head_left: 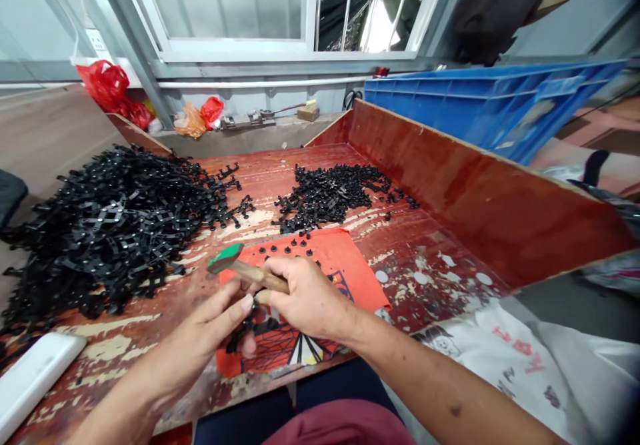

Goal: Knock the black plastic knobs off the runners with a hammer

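Note:
My right hand (310,295) is closed around the wooden handle of a small hammer (255,273), whose green head points up and left. Its thumb and forefinger meet the left fingertips. My left hand (220,321) grips a black jointed piece (241,330), partly hidden by the fingers. Beneath both hands lies an orange-red printed cloth (361,268). Several small black knobs (294,243) stand on its far part. At the left is a large heap of black jointed pieces (115,215). Behind the cloth is a smaller pile of black parts (330,191).
A raised red-brown board (440,178) borders the worn red table (265,165) on the right, with a blue crate (450,101) beyond it. A white box-shaped object (43,378) lies front left. Plastic bags (107,88) and a white sack (520,351) are nearby.

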Tool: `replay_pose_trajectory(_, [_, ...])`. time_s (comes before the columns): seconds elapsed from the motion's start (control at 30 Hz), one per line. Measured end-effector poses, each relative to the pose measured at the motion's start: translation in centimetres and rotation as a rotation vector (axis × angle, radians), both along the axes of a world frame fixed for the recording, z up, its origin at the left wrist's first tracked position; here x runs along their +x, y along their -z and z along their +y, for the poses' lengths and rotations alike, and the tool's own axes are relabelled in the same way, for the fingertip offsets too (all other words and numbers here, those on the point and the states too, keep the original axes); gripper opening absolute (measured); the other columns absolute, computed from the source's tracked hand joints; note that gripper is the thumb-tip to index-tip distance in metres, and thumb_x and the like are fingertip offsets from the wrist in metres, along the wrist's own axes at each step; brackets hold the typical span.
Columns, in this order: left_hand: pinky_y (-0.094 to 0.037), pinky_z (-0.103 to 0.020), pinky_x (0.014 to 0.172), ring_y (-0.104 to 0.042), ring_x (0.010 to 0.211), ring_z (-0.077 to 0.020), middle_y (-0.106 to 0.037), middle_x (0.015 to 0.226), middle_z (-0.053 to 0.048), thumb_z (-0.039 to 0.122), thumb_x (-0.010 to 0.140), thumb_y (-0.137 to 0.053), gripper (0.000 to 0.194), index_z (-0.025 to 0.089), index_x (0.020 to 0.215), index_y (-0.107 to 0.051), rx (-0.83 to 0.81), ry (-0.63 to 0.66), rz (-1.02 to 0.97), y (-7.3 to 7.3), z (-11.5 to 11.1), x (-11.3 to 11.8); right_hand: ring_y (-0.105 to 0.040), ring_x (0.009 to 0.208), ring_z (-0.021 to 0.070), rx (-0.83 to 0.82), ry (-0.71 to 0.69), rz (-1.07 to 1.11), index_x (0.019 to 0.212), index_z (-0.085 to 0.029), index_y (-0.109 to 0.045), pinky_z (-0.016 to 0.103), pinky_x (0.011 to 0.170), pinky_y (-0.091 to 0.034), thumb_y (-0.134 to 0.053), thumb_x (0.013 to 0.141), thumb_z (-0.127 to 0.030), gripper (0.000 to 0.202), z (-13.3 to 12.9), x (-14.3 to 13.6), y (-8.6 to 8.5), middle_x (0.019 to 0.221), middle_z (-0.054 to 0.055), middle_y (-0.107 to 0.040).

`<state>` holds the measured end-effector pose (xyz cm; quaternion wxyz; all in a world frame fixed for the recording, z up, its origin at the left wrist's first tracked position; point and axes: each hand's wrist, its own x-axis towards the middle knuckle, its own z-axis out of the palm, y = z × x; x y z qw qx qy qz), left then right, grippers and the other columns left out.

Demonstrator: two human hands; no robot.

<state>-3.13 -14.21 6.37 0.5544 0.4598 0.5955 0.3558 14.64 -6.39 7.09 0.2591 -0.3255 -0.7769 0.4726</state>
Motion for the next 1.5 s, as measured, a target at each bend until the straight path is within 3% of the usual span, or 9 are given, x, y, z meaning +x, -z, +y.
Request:
replay_pose_trajectory(0.1, [-0.042,-0.022,0.053,-0.046,0.057,-0.0101,-0.065,0.093,-0.003,0.053,0.081,-0.069,0.052,0.024,0.124,-0.064,-0.095,-0.077,-0.094,0.1,-0.3,0.5,-0.053,0.065,0.0108,0.153,-0.018,-0.018,0.079,-0.018,-0.066,0.02,0.059,-0.035,-0.067,0.083,-0.008,0.011,-0.1,0.2,0.1,0.07,-0.006,-0.06])
replay_pose_trajectory(0.2, [-0.035,-0.02,0.051,-0.04,0.059,-0.01,-0.058,0.075,0.002,0.052,0.074,-0.074,0.041,0.021,0.101,-0.07,-0.04,-0.162,-0.016,0.3,0.5,-0.5,-0.058,0.081,0.0144,0.316,0.058,-0.017,0.088,-0.02,-0.069,0.022,0.071,-0.039,-0.067,0.083,-0.005,0.016,0.1,0.9,0.2,0.092,-0.001,-0.064])
replay_pose_trajectory(0.37, [-0.028,-0.021,0.051,-0.042,0.062,-0.0131,-0.052,0.067,0.003,0.047,0.073,-0.066,0.028,0.02,0.073,-0.061,0.045,-0.257,0.23,1.9,2.6,-3.4,-0.057,0.07,0.0141,0.191,0.227,-0.113,0.09,-0.02,-0.069,0.024,0.064,-0.039,-0.066,0.088,-0.013,0.008,0.8,4.7,1.1,0.08,-0.003,-0.064])
replay_pose_trajectory(0.53, [-0.039,-0.028,0.062,-0.054,0.071,-0.0203,-0.059,0.069,-0.001,0.045,0.079,-0.051,0.028,0.02,0.068,-0.059,0.138,-0.109,0.496,4.0,5.4,-4.0,-0.066,0.082,0.0187,0.096,0.24,-0.173,0.126,-0.028,-0.064,0.028,0.075,-0.047,-0.057,0.096,-0.023,0.032,0.0,8.9,2.7,0.1,0.001,-0.073])
replay_pose_trajectory(0.67, [-0.044,-0.035,0.074,-0.061,0.081,-0.0272,-0.069,0.078,-0.006,0.048,0.082,-0.046,0.036,0.021,0.067,-0.064,0.227,0.045,0.716,4.7,7.4,-4.3,-0.068,0.097,0.0204,0.089,0.23,-0.188,0.132,-0.032,-0.062,0.03,0.082,-0.049,-0.051,0.1,-0.026,0.034,-0.7,10.6,3.5,0.117,0.001,-0.072])
replay_pose_trajectory(0.77, [-0.046,-0.034,0.072,-0.062,0.078,-0.0263,-0.071,0.077,-0.005,0.05,0.083,-0.047,0.036,0.022,0.07,-0.067,0.23,0.082,0.719,5.0,8.1,-4.6,-0.067,0.103,0.0193,0.073,0.23,-0.171,0.133,-0.035,-0.061,0.028,0.085,-0.049,-0.051,0.1,-0.025,0.035,-0.7,11.1,3.9,0.121,-0.002,-0.07])
replay_pose_trajectory(1.13, [-0.046,-0.03,0.069,-0.062,0.078,-0.0233,-0.07,0.079,-0.003,0.047,0.084,-0.049,0.032,0.021,0.075,-0.065,0.213,0.156,0.605,6.5,9.5,-5.2,-0.067,0.097,0.0211,-0.008,0.182,-0.192,0.136,-0.034,-0.06,0.035,0.092,-0.049,-0.049,0.101,-0.027,0.037,-0.4,10.2,4.5,0.117,0.002,-0.071])
replay_pose_trajectory(1.33, [-0.042,-0.03,0.065,-0.057,0.071,-0.0216,-0.065,0.072,-0.002,0.044,0.084,-0.047,0.03,0.022,0.067,-0.058,0.251,0.17,0.716,6.6,9.9,-4.9,-0.068,0.089,0.0207,0.001,0.185,-0.202,0.131,-0.03,-0.064,0.032,0.079,-0.051,-0.052,0.099,-0.024,0.034,-0.4,9.6,4.3,0.108,0.002,-0.074])
replay_pose_trajectory(1.5, [-0.041,-0.026,0.06,-0.054,0.066,-0.0181,-0.06,0.066,0.002,0.04,0.079,-0.056,0.022,0.022,0.068,-0.056,0.236,0.161,0.559,7.2,10.0,-5.6,-0.068,0.088,0.0214,0.017,0.163,-0.222,0.131,-0.031,-0.065,0.033,0.079,-0.052,-0.049,0.101,-0.026,0.034,-0.2,9.2,3.9,0.106,0.003,-0.074])
